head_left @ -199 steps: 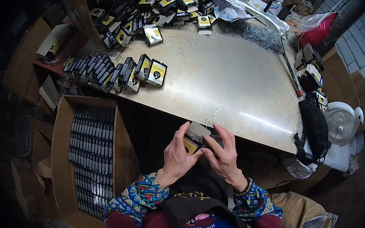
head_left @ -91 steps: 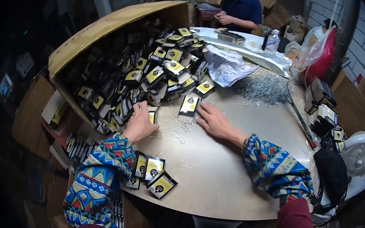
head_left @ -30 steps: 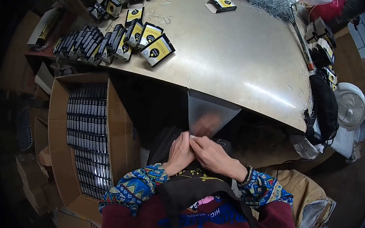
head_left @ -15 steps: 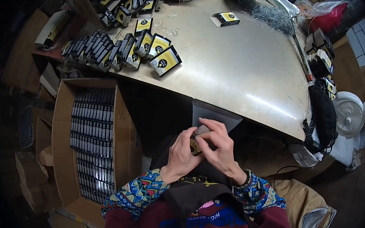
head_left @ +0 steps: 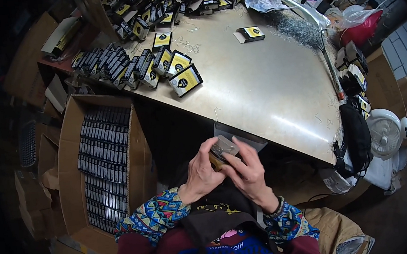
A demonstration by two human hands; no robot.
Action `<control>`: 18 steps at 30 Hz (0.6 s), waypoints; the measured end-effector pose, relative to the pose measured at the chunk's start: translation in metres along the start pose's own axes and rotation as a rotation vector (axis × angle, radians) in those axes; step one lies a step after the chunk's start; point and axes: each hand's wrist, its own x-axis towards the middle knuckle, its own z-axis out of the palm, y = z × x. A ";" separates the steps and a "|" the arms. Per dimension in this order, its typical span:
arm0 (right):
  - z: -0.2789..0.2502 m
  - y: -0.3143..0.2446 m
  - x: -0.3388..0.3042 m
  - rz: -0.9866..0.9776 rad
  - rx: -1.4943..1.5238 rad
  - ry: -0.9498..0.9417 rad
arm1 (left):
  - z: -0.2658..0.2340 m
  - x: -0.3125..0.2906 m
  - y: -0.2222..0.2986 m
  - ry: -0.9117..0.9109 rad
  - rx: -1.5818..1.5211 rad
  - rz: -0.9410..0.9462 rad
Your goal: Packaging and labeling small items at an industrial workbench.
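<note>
In front of my lap, my left hand [head_left: 200, 171] holds a small carton [head_left: 227, 145] with a grey flap standing up at its mouth. Shiny thin metal pieces show at the opening, and a bit of yellow shows below. My right hand [head_left: 248, 171] is curled against the carton's right side, thumb and forefinger on its near edge; its outer fingers are slightly blurred. Closest on the table [head_left: 258, 88] is a black and yellow carton [head_left: 186, 81], at the front of a leaning row of cartons [head_left: 148, 74].
An open cardboard box [head_left: 137, 147] at left holds packed rows of dark cartons [head_left: 104, 157]. Across the table lie a heap of cartons [head_left: 169, 6], a single open carton [head_left: 251, 34] and a pile of metal wire pieces [head_left: 296, 29]. A white fan [head_left: 384, 133] stands at right.
The carton has tilted so its flap and metal pieces show more between my hands. My right hand has shifted slightly right and down, its fingers lifting. The whole view has moved a little.
</note>
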 end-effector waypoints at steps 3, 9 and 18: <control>0.011 0.006 -0.018 0.229 0.245 0.017 | 0.000 0.003 0.002 -0.041 0.067 0.013; 0.010 0.009 -0.009 0.214 0.227 0.063 | 0.001 0.008 0.006 0.020 0.031 0.005; -0.002 0.013 -0.004 0.150 0.267 0.008 | -0.005 0.010 0.005 -0.072 -0.017 -0.028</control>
